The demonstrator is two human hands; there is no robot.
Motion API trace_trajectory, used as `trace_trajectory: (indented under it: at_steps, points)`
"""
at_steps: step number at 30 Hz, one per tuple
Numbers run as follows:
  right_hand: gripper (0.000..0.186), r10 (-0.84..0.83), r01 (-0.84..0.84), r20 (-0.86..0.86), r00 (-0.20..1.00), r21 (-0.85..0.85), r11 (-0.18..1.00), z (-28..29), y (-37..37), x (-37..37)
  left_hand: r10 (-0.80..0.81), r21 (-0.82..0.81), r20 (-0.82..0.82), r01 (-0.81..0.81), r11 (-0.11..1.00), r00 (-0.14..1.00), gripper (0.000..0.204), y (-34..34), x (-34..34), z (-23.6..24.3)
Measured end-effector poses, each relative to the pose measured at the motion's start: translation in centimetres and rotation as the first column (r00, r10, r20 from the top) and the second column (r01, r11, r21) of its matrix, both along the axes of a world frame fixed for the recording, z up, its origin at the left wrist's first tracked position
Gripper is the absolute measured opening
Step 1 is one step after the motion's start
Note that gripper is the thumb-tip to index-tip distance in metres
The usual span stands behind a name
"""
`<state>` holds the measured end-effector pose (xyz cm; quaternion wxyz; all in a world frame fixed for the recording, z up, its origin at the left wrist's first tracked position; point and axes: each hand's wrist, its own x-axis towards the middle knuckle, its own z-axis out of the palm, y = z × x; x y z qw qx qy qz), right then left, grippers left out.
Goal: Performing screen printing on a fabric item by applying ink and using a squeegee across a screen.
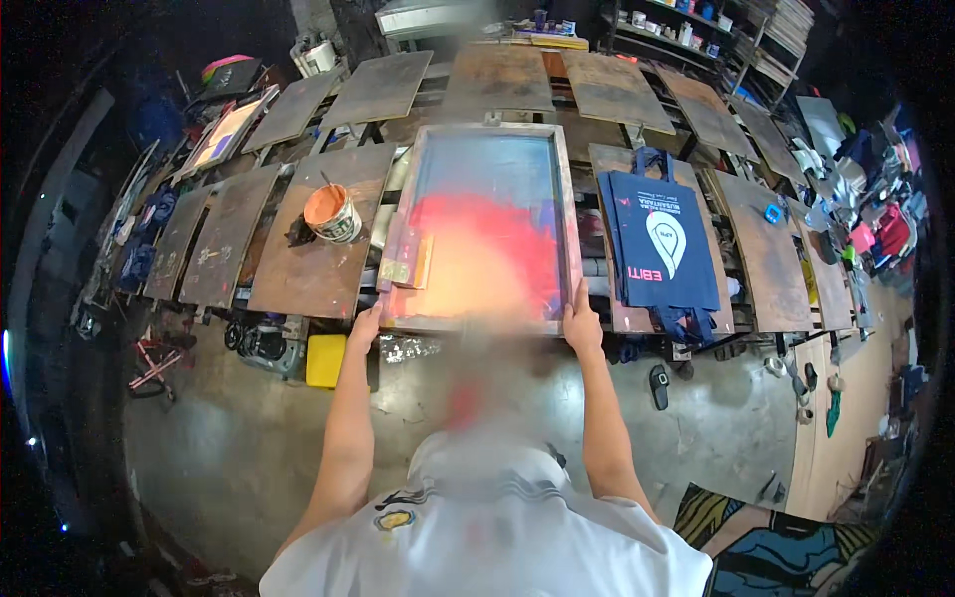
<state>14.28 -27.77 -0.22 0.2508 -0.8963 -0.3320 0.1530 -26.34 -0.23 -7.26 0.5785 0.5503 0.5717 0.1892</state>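
A wooden-framed printing screen (570, 229) lies in front of me, its mesh smeared with red and pale orange ink. My left hand (367, 324) is closed on the frame's near left corner, and my right hand (581, 320) grips the near right corner. Along the inner left side of the frame rests what looks like a squeegee (424, 263), with a small tape-coloured block (396, 273) beside it. What lies under the screen is hidden. A blur covers part of the frame's near edge.
On the board to the left stands a tub of orange ink (343, 231) with a stick in it. Navy tote bags (637, 224) lie stacked on the right-hand board. More wooden boards (497, 80) line the far side. Below are a yellow container (324, 360) and a sandal (659, 386).
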Motion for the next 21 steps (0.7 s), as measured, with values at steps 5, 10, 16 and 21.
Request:
trace_trajectory:
  at_steps: [5,10,16,21]
  points:
    - [0.075,0.017,-0.017,0.01,1.0,0.001,1.0,-0.2,0.1,0.1,0.017,-0.118,0.168,0.003,0.993,0.986,0.056,-1.8,0.5,3.3]
    - [0.077,0.022,-0.024,-0.027,0.999,-0.054,0.998,1.6,0.3,0.0,-0.037,-0.045,0.102,0.041,0.998,0.994,0.062,-1.5,0.3,3.8]
    - [0.076,0.031,-0.031,-0.001,1.0,-0.041,0.999,1.5,0.4,0.2,-0.119,-0.058,0.09,0.124,0.991,0.989,0.064,0.2,-0.8,1.2]
    - [0.074,0.038,-0.039,-0.007,0.999,-0.03,0.999,2.3,0.6,0.0,-0.141,-0.147,0.045,0.147,0.978,0.989,0.067,-0.4,-1.0,4.2]
